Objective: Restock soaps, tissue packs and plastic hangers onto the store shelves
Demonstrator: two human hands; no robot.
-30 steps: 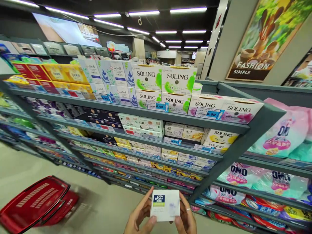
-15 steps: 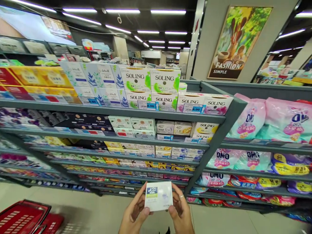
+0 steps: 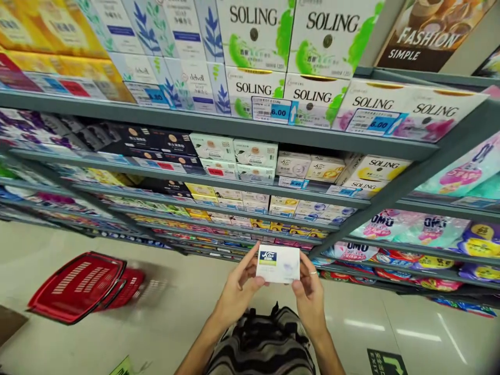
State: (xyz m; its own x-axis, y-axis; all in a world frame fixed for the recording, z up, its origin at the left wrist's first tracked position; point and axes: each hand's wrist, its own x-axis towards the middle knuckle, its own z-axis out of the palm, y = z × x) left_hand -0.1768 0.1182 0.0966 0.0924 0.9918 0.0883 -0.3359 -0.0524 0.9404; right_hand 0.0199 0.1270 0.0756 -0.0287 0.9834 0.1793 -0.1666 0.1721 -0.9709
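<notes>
A small white soap box with a dark blue and green label is held level in front of my body, its printed face turned up to me. My left hand grips its left end, thumb on the lower left corner and fingers behind. On the other end, my right hand, wearing a ring, pinches it the same way, thumb at the lower right corner. The fingers behind the box are partly hidden. Beyond the box, similar small soap boxes stand on a middle shelf.
Grey shelving full of boxed goods runs across the front, with larger SOLING boxes on top. OMO bags fill the shelves at right. A red shopping basket stands on the floor at left. A green exit sign marks the floor.
My view has tilted down and come closer to the shelf, showing more floor and my striped clothing. Both hands still hold the soap box, which appears higher and further right in view.
</notes>
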